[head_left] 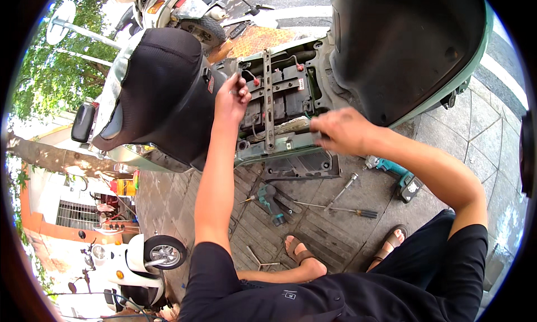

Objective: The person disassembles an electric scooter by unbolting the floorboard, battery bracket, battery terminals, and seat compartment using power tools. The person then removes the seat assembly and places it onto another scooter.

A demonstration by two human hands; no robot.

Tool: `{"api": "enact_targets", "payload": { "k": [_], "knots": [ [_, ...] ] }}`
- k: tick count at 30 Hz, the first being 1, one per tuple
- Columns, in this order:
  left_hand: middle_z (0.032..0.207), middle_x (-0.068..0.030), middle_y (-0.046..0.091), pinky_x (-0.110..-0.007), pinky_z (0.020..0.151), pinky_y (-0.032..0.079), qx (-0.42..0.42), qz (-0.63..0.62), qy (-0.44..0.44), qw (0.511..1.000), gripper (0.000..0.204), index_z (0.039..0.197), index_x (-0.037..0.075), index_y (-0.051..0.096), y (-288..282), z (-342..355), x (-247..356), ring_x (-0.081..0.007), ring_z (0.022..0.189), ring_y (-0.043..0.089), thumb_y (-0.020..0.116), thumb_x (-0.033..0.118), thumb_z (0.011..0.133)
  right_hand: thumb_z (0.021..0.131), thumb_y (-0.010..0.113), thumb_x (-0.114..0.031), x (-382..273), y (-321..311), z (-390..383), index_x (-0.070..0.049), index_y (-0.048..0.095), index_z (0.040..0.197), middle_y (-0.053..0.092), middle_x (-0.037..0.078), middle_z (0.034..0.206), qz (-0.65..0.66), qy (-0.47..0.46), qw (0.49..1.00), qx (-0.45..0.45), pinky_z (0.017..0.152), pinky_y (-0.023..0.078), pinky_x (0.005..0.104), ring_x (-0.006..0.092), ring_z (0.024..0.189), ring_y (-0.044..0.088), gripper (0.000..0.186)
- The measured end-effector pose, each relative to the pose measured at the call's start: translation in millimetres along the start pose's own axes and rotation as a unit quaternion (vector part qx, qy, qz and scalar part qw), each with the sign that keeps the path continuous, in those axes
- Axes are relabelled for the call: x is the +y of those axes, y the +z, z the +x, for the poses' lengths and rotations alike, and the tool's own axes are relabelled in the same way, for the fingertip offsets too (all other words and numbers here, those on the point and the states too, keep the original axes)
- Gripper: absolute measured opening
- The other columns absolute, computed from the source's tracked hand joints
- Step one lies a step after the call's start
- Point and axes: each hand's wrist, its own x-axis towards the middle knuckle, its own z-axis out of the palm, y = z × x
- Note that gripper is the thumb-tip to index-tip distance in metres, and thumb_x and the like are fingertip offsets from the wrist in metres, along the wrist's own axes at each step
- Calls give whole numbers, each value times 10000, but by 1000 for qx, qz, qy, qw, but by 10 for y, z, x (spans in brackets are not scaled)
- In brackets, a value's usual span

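The footwell of a green scooter lies opened, showing dark batteries [288, 76] with red terminal caps and wires. A slotted metal strap [268, 109] and a crosspiece run over them. Over the seat-side edge of this bay is my left hand [232, 96], its fingers curled and pinched together; whatever they may hold is too small to make out. My right hand [342, 131] is above the bay's near right corner, close to a thin green wire. Motion smears its fingers, so their grip does not show.
A black panel [305, 165] lies beside the scooter. On the paving are a teal power driver [400, 176], a teal-and-black hand tool [270, 202], a long screwdriver [363, 213], a metal rod tool [342, 190] and a three-armed wrench [259, 260]. The black-covered seat [162, 93] rises at left.
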Motion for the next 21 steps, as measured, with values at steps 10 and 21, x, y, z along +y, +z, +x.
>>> {"api": "enact_targets", "payload": {
  "k": [10,21],
  "knots": [
    [1063,-138,693,-378,844,506,182,753,132,618,515,1194,119,634,200,1484,-237,-271,992,665,671,442,794,778,613,-157,295,613,67,-114,544,725,548,18,667,-156,-3,974,166,611,455,336,200,690,567,97],
    [880,-122,701,-349,611,493,183,647,271,689,248,931,57,661,-80,1926,-125,-221,666,630,630,283,833,750,619,-153,225,620,105,-116,533,703,536,21,653,-130,2,979,159,596,436,338,202,681,553,104]
  ]
}}
